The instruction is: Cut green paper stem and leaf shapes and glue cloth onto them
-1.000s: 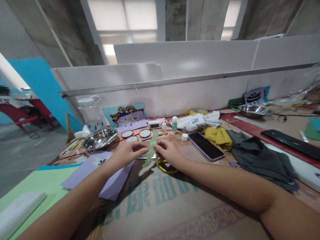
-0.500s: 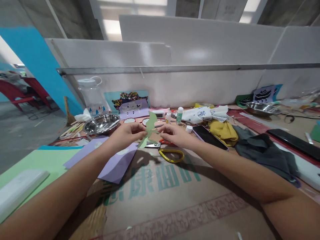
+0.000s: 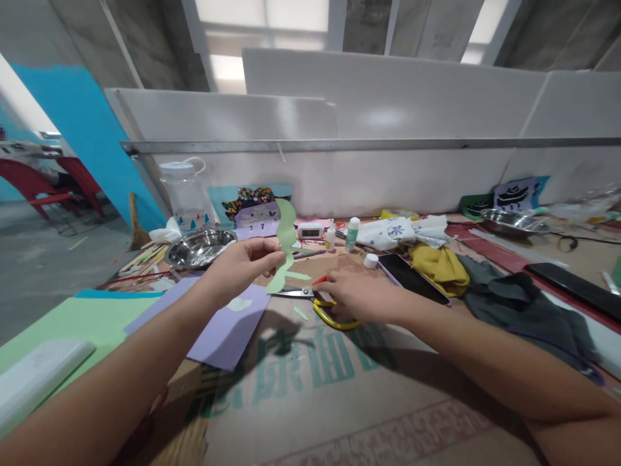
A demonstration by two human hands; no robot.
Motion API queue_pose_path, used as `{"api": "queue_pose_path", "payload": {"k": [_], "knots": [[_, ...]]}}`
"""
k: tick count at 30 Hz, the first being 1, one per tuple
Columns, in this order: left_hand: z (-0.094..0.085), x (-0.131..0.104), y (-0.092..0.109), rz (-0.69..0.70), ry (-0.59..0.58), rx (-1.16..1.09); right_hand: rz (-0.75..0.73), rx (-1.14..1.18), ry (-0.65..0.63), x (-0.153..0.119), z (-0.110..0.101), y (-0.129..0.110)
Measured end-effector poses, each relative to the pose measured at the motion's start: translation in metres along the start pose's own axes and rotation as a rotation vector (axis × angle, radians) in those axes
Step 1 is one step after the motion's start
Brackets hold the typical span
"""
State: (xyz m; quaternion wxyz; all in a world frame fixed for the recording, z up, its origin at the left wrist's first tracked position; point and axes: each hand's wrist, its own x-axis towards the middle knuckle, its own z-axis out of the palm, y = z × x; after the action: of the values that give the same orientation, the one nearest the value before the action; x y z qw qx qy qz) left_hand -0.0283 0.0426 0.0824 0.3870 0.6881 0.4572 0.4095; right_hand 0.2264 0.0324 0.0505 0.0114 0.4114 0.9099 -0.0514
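Pinched in my left hand (image 3: 257,260) is a thin, wavy light-green paper cutout (image 3: 286,230), held upright over the cardboard. My right hand (image 3: 350,292) is on the scissors (image 3: 334,322), its fingers curled at their red and yellow handles; the fingertips are partly hidden. The scissor blades point left, just below the cutout. A small green scrap (image 3: 301,313) lies beside the scissors. Left of them, a purple paper sheet (image 3: 228,343) carries a pale paper piece (image 3: 239,304).
Behind are a metal bowl (image 3: 201,248), a clear jug (image 3: 184,194), a glue stick (image 3: 352,234) and a small white bottle (image 3: 330,236). A phone (image 3: 412,278) and yellow cloth (image 3: 441,268) lie right. Green sheets (image 3: 63,320) lie left.
My right hand has moved from beside the cutout down to the scissors' handles. A small green scrap now shows on the cardboard. My left hand still holds the cutout. The view has tilted slightly.
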Motion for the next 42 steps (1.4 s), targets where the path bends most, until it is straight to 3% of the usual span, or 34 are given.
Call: {"api": "queue_pose_path", "payload": {"k": [8, 11, 16, 19, 26, 34, 42], "knots": [[-0.017, 0.001, 0.006, 0.021, 0.105, -0.007, 0.057, 0.090, 0.017, 0.004, 0.011, 0.012], [-0.021, 0.002, 0.006, 0.009, 0.104, -0.034, 0.067, 0.209, 0.111, 0.003, 0.010, 0.012], [-0.012, -0.002, 0.012, 0.023, 0.110, -0.084, 0.143, 0.822, 0.411, 0.019, 0.024, 0.015], [-0.004, -0.006, 0.018, 0.031, 0.072, -0.093, 0.157, 1.118, 0.479, 0.023, 0.032, 0.012], [-0.001, -0.004, 0.015, -0.008, 0.092, -0.162, -0.068, 1.207, 0.440, 0.005, 0.038, -0.016], [0.009, -0.006, 0.017, -0.066, 0.039, -0.338, -0.065, 1.283, 0.390, -0.001, 0.042, -0.030], [0.005, -0.008, 0.016, 0.051, 0.197, -0.307, -0.064, 1.289, 0.415, 0.001, 0.045, -0.029]]}}
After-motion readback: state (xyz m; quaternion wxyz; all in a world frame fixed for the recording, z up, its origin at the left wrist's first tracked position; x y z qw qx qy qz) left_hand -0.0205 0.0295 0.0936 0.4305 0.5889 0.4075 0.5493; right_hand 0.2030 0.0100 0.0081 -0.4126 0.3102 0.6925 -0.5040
